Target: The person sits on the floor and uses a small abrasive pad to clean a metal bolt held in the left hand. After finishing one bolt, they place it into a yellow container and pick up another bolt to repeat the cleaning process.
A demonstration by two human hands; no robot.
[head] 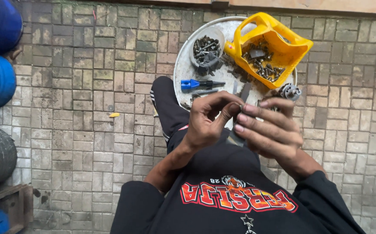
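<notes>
A round white tray [183, 65] is set on the brick-paved floor [88, 108]. On it:

- a cut yellow plastic jug [283, 43], filled with mixed screws and small metal parts [259, 63];
- a white bowl [216, 34], left of the jug, filled with dark bolts [205, 48];
- a blue-handled tool [201, 83], laid below the bowl.

A small metal part [241, 105] is pinched between the fingertips of the left hand [209, 121] and the right hand [270, 130], held just below the jug, above the tray's near edge. A round metal component [290, 91] is seen just beside the right hand.
</notes>
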